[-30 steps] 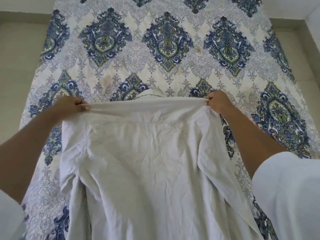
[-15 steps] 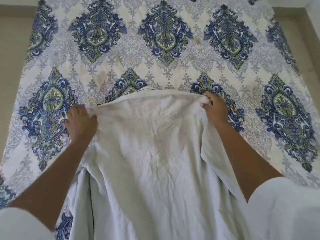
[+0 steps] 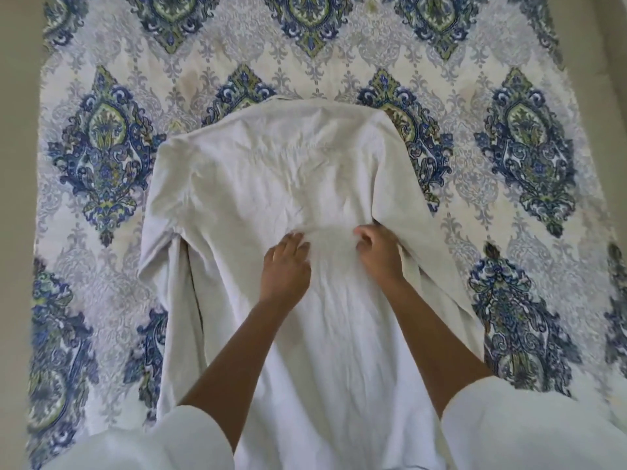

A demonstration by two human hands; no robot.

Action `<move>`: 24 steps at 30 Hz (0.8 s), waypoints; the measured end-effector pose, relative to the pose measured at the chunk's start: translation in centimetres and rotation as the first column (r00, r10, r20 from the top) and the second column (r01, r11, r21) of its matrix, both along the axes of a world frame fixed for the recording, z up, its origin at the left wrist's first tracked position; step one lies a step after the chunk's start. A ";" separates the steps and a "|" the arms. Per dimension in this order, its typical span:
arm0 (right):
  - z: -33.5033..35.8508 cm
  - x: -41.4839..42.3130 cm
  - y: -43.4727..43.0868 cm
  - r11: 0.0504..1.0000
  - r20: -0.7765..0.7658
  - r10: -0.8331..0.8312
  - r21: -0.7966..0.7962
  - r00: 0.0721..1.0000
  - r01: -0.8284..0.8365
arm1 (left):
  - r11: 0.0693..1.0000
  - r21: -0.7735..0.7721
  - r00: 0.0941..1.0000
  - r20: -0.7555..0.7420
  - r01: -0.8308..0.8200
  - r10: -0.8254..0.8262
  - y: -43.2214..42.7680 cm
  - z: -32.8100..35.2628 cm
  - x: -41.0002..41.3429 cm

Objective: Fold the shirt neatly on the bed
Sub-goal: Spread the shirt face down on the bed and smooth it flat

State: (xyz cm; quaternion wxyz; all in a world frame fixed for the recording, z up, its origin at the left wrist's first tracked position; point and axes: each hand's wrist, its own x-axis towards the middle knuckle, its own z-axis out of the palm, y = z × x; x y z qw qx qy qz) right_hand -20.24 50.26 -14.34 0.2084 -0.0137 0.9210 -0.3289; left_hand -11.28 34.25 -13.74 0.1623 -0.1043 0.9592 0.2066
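The shirt [image 3: 271, 184] lay spread back-side up on the patterned bedspread [image 3: 101, 157], roughly midway across it, and no fold had yet been made: the body was still at full length, so by the look of it the task stood at the laying-out and smoothing stage, with the sleeves, the sides and the lengthwise fold all left to do. Its long axis ran from the collar, at the end of the shirt farthest from the person, straight back to the hem, which passed out of sight between the person's white sleeves at the near end. One sleeve of the shirt hung down beside the body on the person's left, creased and partly tucked under; the other lay along the right edge. Both hands rested on the middle of the shirt's back, near each other. The left hand [image 3: 285, 266] lay flat with fingers loosely spread, gripping nothing. The right hand [image 3: 380, 252] had its fingers curled, and seemed to be bunching a small ridge of cloth, though motion blur left that uncertain.
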 end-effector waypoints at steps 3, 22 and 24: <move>-1.0 -1.0 3.4 0.979 -0.040 0.090 0.186 0.995 -0.081 | 0.999 -0.012 0.985 0.169 0.031 -0.028 -0.7 -0.8 2.1; -2.6 17.6 8.2 0.886 -0.027 0.324 0.358 0.946 -0.294 | 0.690 -0.006 0.688 0.072 -0.723 0.722 2.8 -0.8 21.9; -3.0 20.7 7.8 0.837 -0.035 0.467 0.341 0.883 -0.429 | 0.559 -0.066 0.551 0.112 -0.826 0.827 2.7 -0.6 21.8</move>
